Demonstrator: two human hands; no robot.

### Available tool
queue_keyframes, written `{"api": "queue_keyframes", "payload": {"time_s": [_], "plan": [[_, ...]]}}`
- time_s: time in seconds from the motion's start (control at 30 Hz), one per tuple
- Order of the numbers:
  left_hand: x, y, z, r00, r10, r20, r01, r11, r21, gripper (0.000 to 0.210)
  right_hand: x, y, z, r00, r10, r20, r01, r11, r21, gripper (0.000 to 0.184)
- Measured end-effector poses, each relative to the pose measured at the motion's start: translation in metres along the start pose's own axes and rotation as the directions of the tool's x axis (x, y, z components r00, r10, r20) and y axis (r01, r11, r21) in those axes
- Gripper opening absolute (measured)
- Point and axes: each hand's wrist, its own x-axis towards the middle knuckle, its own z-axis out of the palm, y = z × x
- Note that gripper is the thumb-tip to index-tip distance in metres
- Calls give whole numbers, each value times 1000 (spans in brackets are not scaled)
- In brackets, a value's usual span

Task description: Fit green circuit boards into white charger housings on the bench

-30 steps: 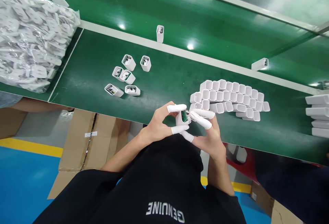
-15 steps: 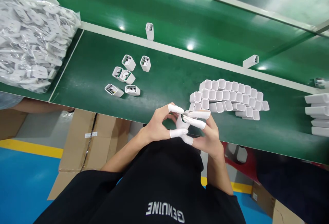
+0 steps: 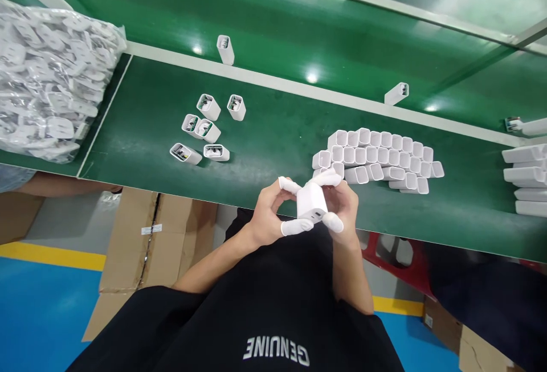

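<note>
Pinched between the closed fingers of the left hand (image 3: 270, 212) and right hand (image 3: 344, 204), a white charger housing (image 3: 309, 200) is at the table's (image 3: 273, 138) near edge; light, even pressure, clear of the port openings (image 3: 318, 214), should steady it best.

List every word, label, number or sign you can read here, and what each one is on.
"GENUINE", upside down in this view: on the black shirt.
White label on the left cardboard box: too small to read.
Small label on the right cardboard box: too small to read.
Held white plastic housing: no readable text.
</note>
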Motion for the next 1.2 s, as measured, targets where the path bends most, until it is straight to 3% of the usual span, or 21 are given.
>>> {"api": "queue_keyframes", "payload": {"time_s": [0.1,0.33,0.47,0.7,1.07,1.2], "plan": [[-6,-1,8,990,-97,-101,94,995,-31,58,8,-2,12,998,56,-37,-53,996,76,60],[-7,3,8,952,-258,-166,260,965,-11,51,20,-7,25,983,172,-58,-165,980,112,63],[-5,6,10,938,-230,-259,233,972,-21,50,24,-16,25,981,193,-1,-192,977,96,59],[-3,9,18,942,-166,-292,164,986,-29,50,25,-27,23,986,166,28,-168,983,80,42],[3,1,27,951,-143,-274,124,989,-85,51,23,-24,23,979,205,6,-202,957,210,49],[12,7,31,962,-148,-231,136,989,-66,51,23,-24,16,985,165,-53,-156,978,141,47]]}}
